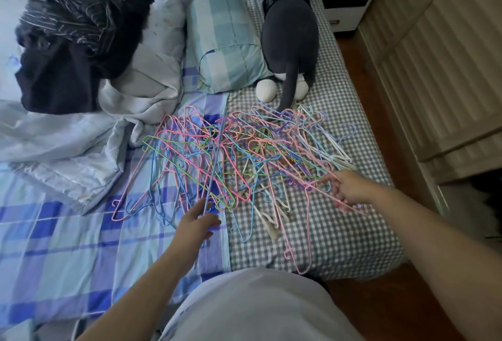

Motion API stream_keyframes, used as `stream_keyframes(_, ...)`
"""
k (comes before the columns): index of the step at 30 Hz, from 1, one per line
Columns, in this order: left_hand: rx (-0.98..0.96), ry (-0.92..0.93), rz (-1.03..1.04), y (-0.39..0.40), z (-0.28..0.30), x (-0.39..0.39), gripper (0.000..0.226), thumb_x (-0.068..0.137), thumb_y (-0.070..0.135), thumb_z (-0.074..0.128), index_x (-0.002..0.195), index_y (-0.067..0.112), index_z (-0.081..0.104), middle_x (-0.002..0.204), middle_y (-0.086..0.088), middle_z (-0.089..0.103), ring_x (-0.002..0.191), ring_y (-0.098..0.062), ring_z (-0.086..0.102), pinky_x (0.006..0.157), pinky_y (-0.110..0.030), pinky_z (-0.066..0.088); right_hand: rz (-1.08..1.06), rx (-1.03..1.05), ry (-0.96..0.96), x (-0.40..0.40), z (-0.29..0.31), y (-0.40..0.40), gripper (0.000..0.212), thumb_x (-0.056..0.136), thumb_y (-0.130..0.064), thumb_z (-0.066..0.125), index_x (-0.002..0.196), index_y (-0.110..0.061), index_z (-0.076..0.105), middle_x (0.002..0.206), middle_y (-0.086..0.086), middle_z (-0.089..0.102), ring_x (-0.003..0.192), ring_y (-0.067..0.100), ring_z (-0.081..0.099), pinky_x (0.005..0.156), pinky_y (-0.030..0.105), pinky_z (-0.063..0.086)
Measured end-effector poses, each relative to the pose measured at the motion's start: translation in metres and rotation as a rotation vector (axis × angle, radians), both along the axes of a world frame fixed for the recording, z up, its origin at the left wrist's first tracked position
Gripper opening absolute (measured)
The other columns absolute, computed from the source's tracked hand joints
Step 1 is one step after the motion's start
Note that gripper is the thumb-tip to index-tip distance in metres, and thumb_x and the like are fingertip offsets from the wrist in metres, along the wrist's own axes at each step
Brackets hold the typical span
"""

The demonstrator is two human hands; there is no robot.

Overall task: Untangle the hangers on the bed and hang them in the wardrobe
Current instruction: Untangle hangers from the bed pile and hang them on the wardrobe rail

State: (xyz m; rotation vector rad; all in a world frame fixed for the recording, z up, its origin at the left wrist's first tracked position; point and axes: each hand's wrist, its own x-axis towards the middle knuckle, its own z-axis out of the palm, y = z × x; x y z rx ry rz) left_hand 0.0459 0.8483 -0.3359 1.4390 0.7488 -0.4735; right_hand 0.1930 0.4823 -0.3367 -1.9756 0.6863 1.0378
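The pile of hangers [239,158] lies on the bed [81,245], straddling the seam between the blue plaid sheet and the grey checked sheet [339,232]; the wires cross so densely that single hangers in the middle cannot be separated by eye, and the far edge of the pile runs under the tail of a dark plush cat [290,34]. The wardrobe [434,55] stands at the right, cut off by the frame edge, with its interior not visible. The left hand [197,222] reaches forward from the lower centre, forearm extended over the plaid sheet, fingers [213,222] curled with the thumb around the near end of a thin purple-blue hanger [214,161] that rises diagonally over the pile. The right hand [353,187] reaches in from the right, forearm crossing the bed edge, index finger extended toward the pile and the remaining fingers bent; it appears to pinch a pink hanger [308,221] whose long sides run down toward the near bed edge, though motion blur makes the exact contact hard to confirm. Behind the pile lie a checked pillow [225,42], a crumpled pale quilt [152,74] and dark striped clothing [70,42].
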Motion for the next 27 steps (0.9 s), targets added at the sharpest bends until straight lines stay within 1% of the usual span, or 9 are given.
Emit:
stream_keyframes(5, -0.049, -0.024, 0.039, -0.018, -0.006, 0.01, 0.046, 0.068, 0.021, 0.066, 0.114, 0.017, 0.061, 0.106, -0.007, 0.06, 0.097, -0.025, 0.061, 0.079, -0.035, 0.047, 0.403, -0.133, -0.21, 0.008, 0.057, 0.036, 0.04, 0.1, -0.005, 0.037, 0.119, -0.029, 0.064, 0.09, 0.004, 0.063, 0.058, 0.026, 0.067, 0.048, 0.033, 0.052)
stream_keyframes(8, -0.017, -0.04, 0.062, -0.039, -0.026, 0.027, 0.074, 0.087, 0.014, 0.066, 0.153, 0.02, 0.032, 0.144, -0.004, 0.047, 0.103, -0.017, 0.06, 0.086, -0.038, 0.049, 0.19, 0.002, -0.183, -0.007, 0.052, 0.053, 0.04, 0.1, 0.002, 0.035, 0.118, -0.018, 0.065, 0.088, 0.013, 0.062, 0.055, 0.031, 0.062, 0.048, 0.036, 0.054)
stream_keyframes(10, -0.007, -0.022, 0.086, -0.053, -0.039, 0.037, 0.082, 0.092, 0.016, 0.063, 0.159, 0.025, 0.016, 0.158, -0.002, 0.032, 0.121, -0.022, 0.055, 0.103, -0.049, 0.045, 0.017, 0.118, -0.125, -0.025, 0.045, 0.057, 0.039, 0.102, 0.004, 0.032, 0.123, -0.013, 0.06, 0.089, 0.015, 0.058, 0.06, 0.035, 0.067, 0.042, 0.032, 0.052)
stream_keyframes(13, -0.02, 0.046, 0.102, -0.07, -0.056, 0.051, 0.082, 0.091, 0.02, 0.062, 0.158, 0.028, 0.015, 0.16, -0.006, 0.03, 0.135, -0.033, 0.045, 0.109, -0.056, 0.039, -0.064, 0.191, -0.083, -0.039, 0.04, 0.056, 0.042, 0.102, 0.004, 0.029, 0.129, -0.014, 0.055, 0.088, 0.016, 0.056, 0.069, 0.037, 0.072, 0.043, 0.031, 0.053)
stream_keyframes(15, 0.0, 0.061, 0.089, -0.081, -0.064, 0.056, 0.078, 0.092, 0.018, 0.059, 0.157, 0.025, 0.016, 0.155, -0.009, 0.036, 0.128, -0.031, 0.05, 0.103, -0.051, 0.044, -0.064, 0.196, -0.057, -0.039, 0.033, 0.052, 0.043, 0.102, 0.005, 0.027, 0.126, -0.017, 0.056, 0.083, 0.015, 0.054, 0.066, 0.038, 0.071, 0.046, 0.035, 0.056)
stream_keyframes(18, 0.026, 0.043, 0.094, -0.094, -0.074, 0.057, 0.075, 0.095, 0.011, 0.057, 0.157, 0.018, 0.016, 0.145, -0.005, 0.041, 0.097, -0.019, 0.059, 0.079, -0.037, 0.05, -0.001, 0.086, -0.039, -0.029, 0.016, 0.041, 0.046, 0.102, 0.001, 0.026, 0.12, -0.021, 0.062, 0.077, 0.017, 0.053, 0.052, 0.032, 0.064, 0.045, 0.036, 0.053)
stream_keyframes(21, 0.058, 0.049, 0.056, -0.105, -0.088, 0.052, 0.08, 0.095, 0.011, 0.059, 0.158, 0.018, 0.012, 0.156, -0.007, 0.032, 0.124, -0.025, 0.051, 0.096, -0.043, 0.048, -0.02, 0.041, 0.048, -0.03, -0.009, 0.022, 0.034, 0.105, -0.01, 0.036, 0.115, -0.016, 0.067, 0.067, 0.016, 0.052, 0.057, 0.032, 0.061, 0.056, 0.039, 0.052)
stream_keyframes(24, 0.069, 0.031, 0.07, -0.11, -0.098, 0.048, 0.076, 0.095, 0.0, 0.057, 0.156, 0.011, 0.014, 0.143, -0.004, 0.039, 0.108, -0.013, 0.053, 0.076, -0.021, 0.046, -0.101, 0.027, 0.125, -0.051, -0.038, 0.004, 0.033, 0.104, -0.017, 0.038, 0.108, -0.011, 0.07, 0.065, 0.016, 0.05, 0.063, 0.036, 0.061, 0.061, 0.041, 0.051)
stream_keyframes(27, 0.075, 0.034, 0.071, -0.111, -0.117, 0.049, 0.078, 0.094, 0.002, 0.057, 0.157, 0.017, 0.012, 0.146, -0.008, 0.042, 0.102, -0.02, 0.059, 0.066, -0.021, 0.047, -0.143, 0.079, 0.138, -0.084, -0.059, 0.015, 0.036, 0.106, -0.008, 0.031, 0.106, -0.009, 0.067, 0.067, 0.016, 0.05, 0.064, 0.033, 0.056, 0.061, 0.038, 0.049)
